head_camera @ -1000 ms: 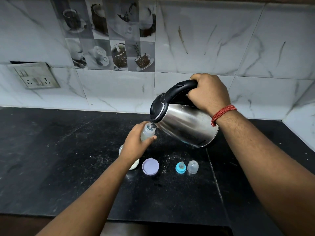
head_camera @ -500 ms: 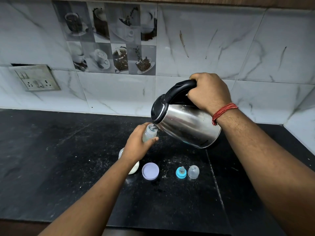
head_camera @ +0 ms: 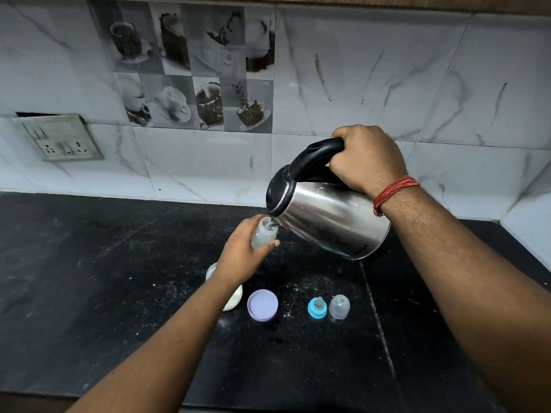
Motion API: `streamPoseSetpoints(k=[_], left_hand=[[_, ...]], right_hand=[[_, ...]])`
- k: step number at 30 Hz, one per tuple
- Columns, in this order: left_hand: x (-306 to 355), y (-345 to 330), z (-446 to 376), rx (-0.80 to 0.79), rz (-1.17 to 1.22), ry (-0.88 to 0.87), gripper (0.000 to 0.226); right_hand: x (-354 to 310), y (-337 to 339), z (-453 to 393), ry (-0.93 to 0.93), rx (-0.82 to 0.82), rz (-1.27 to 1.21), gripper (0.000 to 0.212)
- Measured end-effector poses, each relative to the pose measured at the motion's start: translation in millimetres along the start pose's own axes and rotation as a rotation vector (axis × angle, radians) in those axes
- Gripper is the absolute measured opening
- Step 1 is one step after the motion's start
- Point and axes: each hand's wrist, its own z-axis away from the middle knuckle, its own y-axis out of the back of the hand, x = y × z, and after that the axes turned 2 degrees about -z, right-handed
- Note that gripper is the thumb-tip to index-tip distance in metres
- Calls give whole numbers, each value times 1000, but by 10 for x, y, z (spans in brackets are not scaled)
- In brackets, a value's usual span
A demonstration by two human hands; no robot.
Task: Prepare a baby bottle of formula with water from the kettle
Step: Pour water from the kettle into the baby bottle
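Note:
My right hand grips the black handle of a steel kettle, tilted left with its spout at the mouth of a clear baby bottle. My left hand holds that bottle above the black counter, and water runs into its neck. Under my left wrist stands a jar of white formula powder, mostly hidden. Its lilac lid lies beside it. The blue-ringed teat and the clear bottle cap stand to the right.
A marble-tiled wall backs the counter, with a socket plate at the left. A side wall closes the right end. The counter's front edge runs along the bottom of the view.
The kettle and both hands have stayed almost in place, with the spout still at the bottle's mouth. The view has tipped slightly upward.

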Motion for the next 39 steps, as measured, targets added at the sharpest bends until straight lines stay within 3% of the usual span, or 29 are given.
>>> streamPoseSetpoints(k=[13,30,39], left_hand=[[-65,-49,-89,-28,50,26,54],[-173,-16,-85,6,323,137,38],[-171,54,-39,5,365,178,37]], right_hand=[[135,-121,-135,-44,-42,-72,20],[993,-981,57,-519,-114,-802,23],[1107,-1655,232,-721,-77,-1050,39]])
